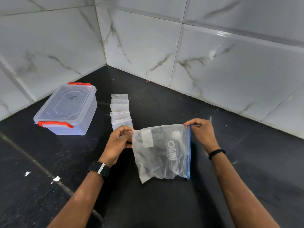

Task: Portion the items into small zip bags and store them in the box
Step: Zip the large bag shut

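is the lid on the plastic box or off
On. The clear lid sits flat on the plastic box, with both red latches down over its ends. Neither hand touches it.

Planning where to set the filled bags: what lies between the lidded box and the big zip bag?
In the head view, a row of small zip bags lies between the box and big bag.

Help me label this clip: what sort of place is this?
Probably a kitchen counter corner: a dark stone worktop meets marble-look wall tiles, with a clear plastic storage box standing on it.
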